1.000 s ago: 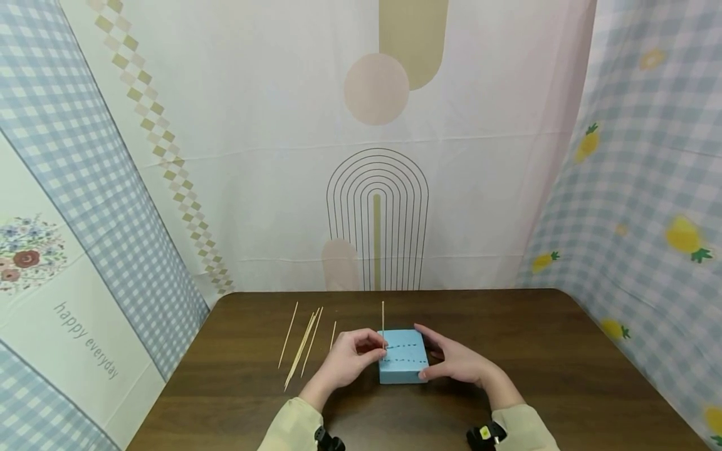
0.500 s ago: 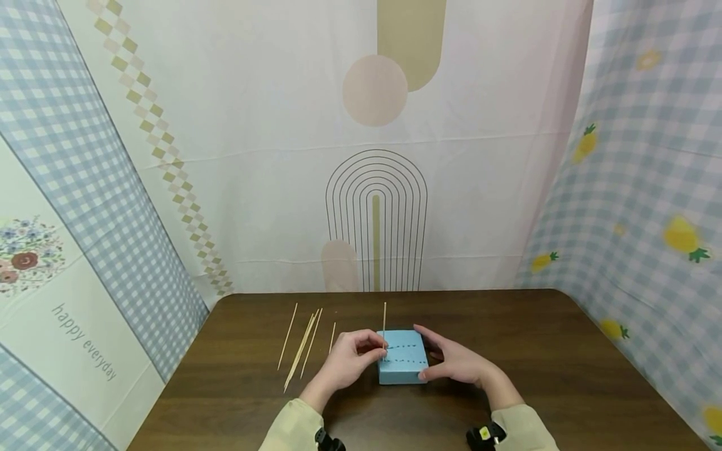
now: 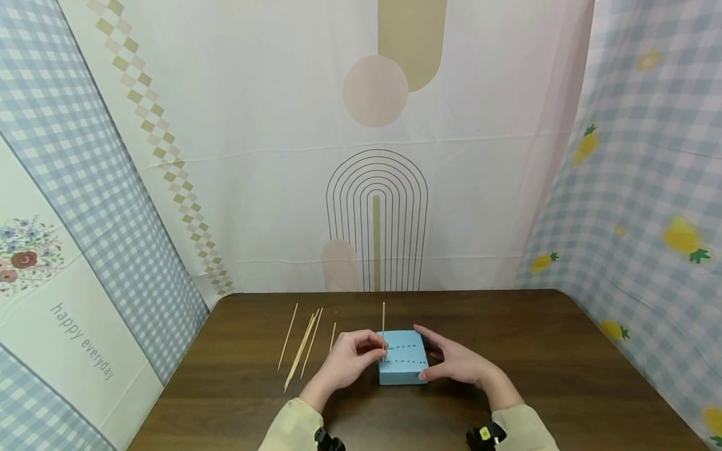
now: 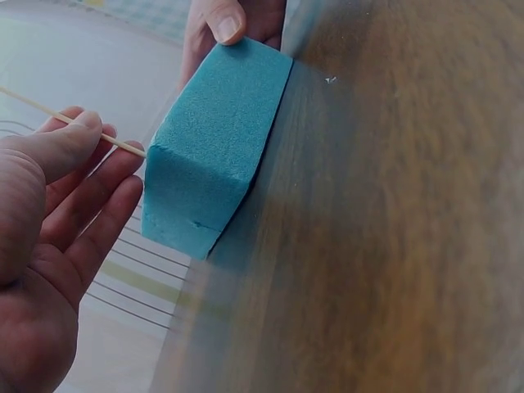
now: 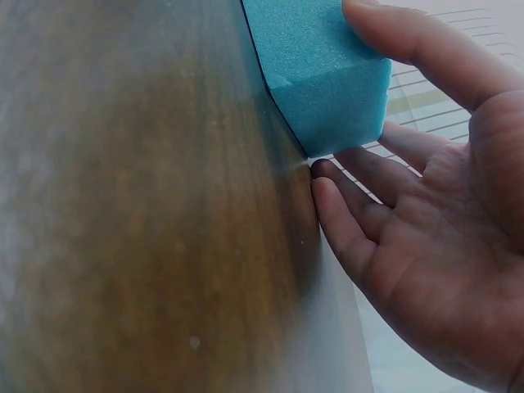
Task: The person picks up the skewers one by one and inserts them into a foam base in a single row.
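Note:
My left hand (image 3: pixel 351 358) pinches a thin bamboo skewer (image 3: pixel 384 316) between thumb and fingers. The skewer stands nearly upright, its lower end at the left edge of a light blue foam block (image 3: pixel 405 377). In the left wrist view, the skewer (image 4: pixel 123 145) meets the edge of the foam block (image 4: pixel 221 115); whether its tip is inside the foam cannot be told. Rows of small dark marks or holes run across the block's top. My right hand (image 3: pixel 459 362) grips the block from the right, thumb on the near corner and index finger at the far corner.
Several loose bamboo skewers (image 3: pixel 300 351) lie on the brown wooden table (image 3: pixel 237 388), left of my left hand. One more skewer (image 3: pixel 333 336) lies partly behind that hand. A patterned cloth (image 3: pixel 271 207) hangs behind the table's far edge.
The skewer's upper end tips slightly to the right, then a little back to the left. Both hands and the foam block keep their places.

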Available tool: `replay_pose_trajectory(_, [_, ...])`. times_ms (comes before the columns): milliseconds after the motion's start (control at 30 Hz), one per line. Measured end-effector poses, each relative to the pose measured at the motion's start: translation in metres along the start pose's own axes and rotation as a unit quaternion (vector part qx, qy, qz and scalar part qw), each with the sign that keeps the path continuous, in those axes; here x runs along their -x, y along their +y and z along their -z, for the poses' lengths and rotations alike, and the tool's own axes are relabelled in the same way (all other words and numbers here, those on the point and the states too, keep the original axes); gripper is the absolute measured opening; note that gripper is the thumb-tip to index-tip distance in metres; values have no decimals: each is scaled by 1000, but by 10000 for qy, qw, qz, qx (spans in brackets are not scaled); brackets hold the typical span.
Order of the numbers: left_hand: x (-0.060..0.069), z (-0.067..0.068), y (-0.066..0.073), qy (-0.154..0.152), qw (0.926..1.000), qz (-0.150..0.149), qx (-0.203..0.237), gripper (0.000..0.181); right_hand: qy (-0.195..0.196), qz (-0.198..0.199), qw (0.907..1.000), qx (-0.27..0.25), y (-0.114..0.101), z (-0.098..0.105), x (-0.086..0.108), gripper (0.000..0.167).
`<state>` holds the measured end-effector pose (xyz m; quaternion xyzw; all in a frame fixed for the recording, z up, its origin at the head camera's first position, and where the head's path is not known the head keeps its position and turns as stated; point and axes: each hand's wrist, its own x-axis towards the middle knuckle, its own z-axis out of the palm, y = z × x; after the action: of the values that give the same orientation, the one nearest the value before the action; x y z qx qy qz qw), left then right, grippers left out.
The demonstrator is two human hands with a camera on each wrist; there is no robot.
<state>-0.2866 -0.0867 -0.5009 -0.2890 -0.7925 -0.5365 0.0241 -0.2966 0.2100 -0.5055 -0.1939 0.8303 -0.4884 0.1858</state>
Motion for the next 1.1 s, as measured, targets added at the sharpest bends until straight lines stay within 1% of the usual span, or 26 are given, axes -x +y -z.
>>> replay_pose_trajectory(333, [0,2,0,-13,10000,-1,54,8,37,48,9999,85,1,-1,-1,106])
replay_pose_trajectory(600, [1,2,0,6,10000,-11,56,8,68,-29,9999,135,1,-2,-2,106])
replay_pose_trajectory(867, [1,2,0,-13,10000,9,-17,7,67,2,9999,138,0,-1,-1,106])
replay_pose_trajectory(1100, [0,1,-3,-66,10000,-29,-66,9,77,-13,9999,140,-1,-1,0,105])
